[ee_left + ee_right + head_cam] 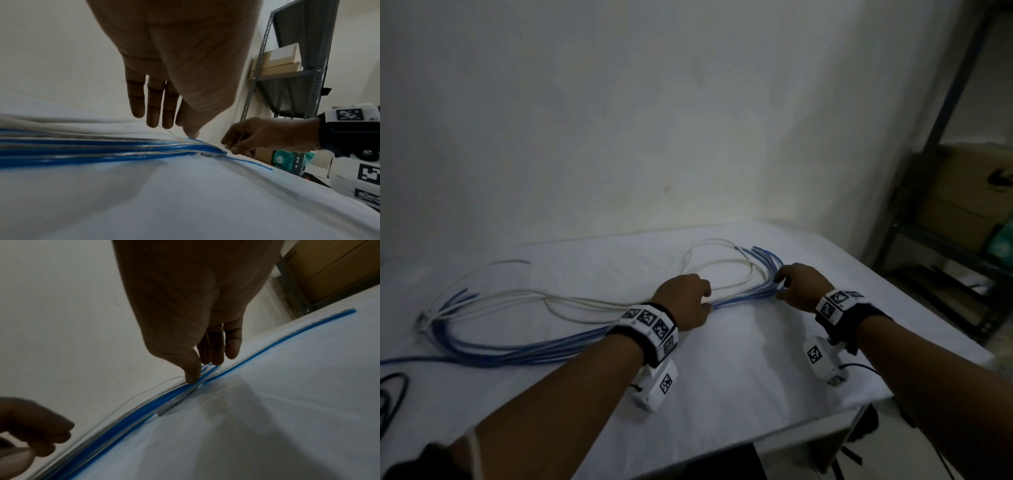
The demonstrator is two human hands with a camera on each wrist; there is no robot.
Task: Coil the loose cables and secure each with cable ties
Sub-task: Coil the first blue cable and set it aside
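A bundle of blue cables (551,346) (82,146) (131,417) runs across the white-covered table (722,394). Loose white cables (571,301) loop behind it. My left hand (688,298) (172,129) hangs over the middle of the bundle, fingers fairly straight, its thumb tip touching the blue strands. My right hand (780,284) (202,369) pinches the bundle between thumb and fingertips just short of the bend at its right end. A small grey piece (205,154) (164,410) sits on the bundle between the hands; I cannot tell what it is.
A metal shelf with cardboard boxes (962,192) stands to the right, past the table's right edge. A black cable (393,387) lies at the left edge. A plain wall rises right behind the table.
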